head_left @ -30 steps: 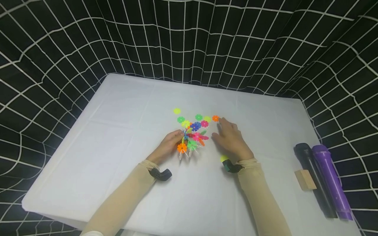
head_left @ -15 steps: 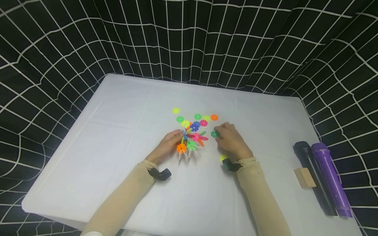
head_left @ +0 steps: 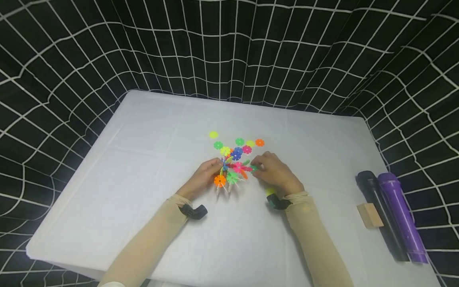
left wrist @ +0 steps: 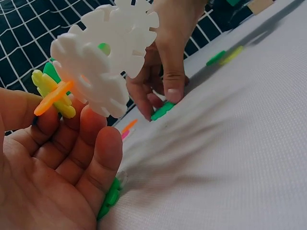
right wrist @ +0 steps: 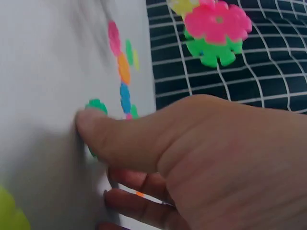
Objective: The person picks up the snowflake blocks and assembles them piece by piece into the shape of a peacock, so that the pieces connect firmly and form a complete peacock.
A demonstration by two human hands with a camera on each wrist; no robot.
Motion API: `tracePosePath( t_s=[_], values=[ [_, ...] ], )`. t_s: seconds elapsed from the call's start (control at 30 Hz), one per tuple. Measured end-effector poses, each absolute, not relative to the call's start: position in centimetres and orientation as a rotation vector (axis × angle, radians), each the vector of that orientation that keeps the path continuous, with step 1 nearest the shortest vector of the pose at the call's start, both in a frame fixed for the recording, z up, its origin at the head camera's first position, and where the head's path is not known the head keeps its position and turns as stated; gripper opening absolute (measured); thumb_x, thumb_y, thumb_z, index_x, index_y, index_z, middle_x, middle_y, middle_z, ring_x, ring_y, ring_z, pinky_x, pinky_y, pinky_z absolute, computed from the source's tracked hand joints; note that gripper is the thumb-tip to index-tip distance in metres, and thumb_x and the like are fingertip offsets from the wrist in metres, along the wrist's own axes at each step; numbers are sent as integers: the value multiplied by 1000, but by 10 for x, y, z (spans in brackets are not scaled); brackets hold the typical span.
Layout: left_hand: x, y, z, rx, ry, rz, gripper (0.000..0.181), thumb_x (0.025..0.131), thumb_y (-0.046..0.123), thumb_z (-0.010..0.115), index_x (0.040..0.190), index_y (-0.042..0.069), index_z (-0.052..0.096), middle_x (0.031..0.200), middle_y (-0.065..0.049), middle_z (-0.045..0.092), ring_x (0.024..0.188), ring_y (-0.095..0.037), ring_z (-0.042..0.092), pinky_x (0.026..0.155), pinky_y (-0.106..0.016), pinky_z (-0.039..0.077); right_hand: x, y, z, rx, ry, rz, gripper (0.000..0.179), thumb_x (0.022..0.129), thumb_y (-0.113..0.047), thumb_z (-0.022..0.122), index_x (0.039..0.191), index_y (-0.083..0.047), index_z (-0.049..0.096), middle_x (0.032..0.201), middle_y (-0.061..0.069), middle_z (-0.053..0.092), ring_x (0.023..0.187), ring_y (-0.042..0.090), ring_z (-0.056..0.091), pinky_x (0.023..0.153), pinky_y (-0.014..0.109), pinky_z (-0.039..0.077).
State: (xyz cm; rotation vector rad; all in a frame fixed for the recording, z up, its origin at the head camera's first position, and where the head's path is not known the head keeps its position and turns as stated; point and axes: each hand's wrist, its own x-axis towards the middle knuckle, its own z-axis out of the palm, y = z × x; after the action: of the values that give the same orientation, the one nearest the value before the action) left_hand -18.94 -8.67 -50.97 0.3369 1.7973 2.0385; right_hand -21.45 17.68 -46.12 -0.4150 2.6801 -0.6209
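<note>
My left hand holds a cluster of interlocked notched plastic discs above the table, pinching it at its left side. The left wrist view shows white discs of this cluster close up, with an orange disc and a yellow one near the fingers. Right beside the cluster, my right hand pinches a loose green disc between thumb and fingers. That green disc is partly hidden behind the thumb in the right wrist view, where a pink disc of the cluster shows above.
Loose discs lie beyond the hands, among them an orange disc, a pink disc and a yellow disc. Another yellow disc lies by the right wrist. At the right stand a wooden block, a black tube and a purple tube.
My right hand has drawn back from near the orange disc, picked up a green disc and brought it left to the cluster. The left hand has stayed nearly still.
</note>
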Motion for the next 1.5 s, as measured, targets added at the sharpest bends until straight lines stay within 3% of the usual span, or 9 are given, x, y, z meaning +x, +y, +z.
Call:
tracePosePath(
  t_s=[0.23, 0.47, 0.7, 1.13, 1.3, 1.5],
  values=[
    [-188, -87, -509, 333, 1806, 2014, 23, 107, 22, 42, 89, 12, 54, 85, 4, 55, 91, -15, 49, 92, -31, 39, -216, 171, -457, -347, 2652, -923, 23, 95, -14, 66, 118, -12, 66, 114, 10, 69, 106, 28, 62, 99, 48, 54],
    [-190, -86, -508, 347, 1822, 1992, 23, 107, 23, 43, 88, 13, 53, 86, 3, 53, 94, -16, 48, 93, -30, 38, -212, 164, -444, -287, 2578, -1294, 20, 97, -12, 65, 117, -11, 65, 114, 11, 72, 93, 25, 75, 87, 44, 60],
    [-189, -87, -506, 349, 1822, 1975, 24, 107, 22, 42, 87, 12, 52, 85, 3, 50, 93, -15, 48, 92, -30, 39, -209, 159, -441, -269, 2605, -1237, 18, 98, -14, 66, 116, -13, 65, 114, 8, 72, 85, 19, 74, 91, 44, 57],
    [-189, -88, -508, 358, 1772, 1965, 24, 108, 25, 42, 89, 13, 52, 88, 3, 52, 97, -14, 49, 95, -30, 39, -208, 158, -440, -313, 2625, -1243, 18, 98, -16, 66, 115, -13, 67, 110, 7, 73, 87, 25, 74, 84, 39, 56],
    [-188, -88, -507, 362, 1740, 1958, 24, 108, 24, 41, 92, 13, 56, 94, 4, 58, 99, -13, 54, 98, -27, 44, -206, 157, -441, -369, 2623, -1257, 15, 97, -15, 66, 111, -12, 69, 108, 7, 73, 85, 26, 73, 79, 36, 56],
    [-187, -89, -504, 398, 1758, 1907, 25, 108, 24, 40, 95, 14, 59, 94, 6, 61, 98, -13, 56, 100, -30, 43, -206, 153, -445, -449, 2676, -1216, 10, 95, -12, 70, 104, -15, 73, 104, 2, 74, 93, 22, 67, 82, 38, 58]
  ],
)
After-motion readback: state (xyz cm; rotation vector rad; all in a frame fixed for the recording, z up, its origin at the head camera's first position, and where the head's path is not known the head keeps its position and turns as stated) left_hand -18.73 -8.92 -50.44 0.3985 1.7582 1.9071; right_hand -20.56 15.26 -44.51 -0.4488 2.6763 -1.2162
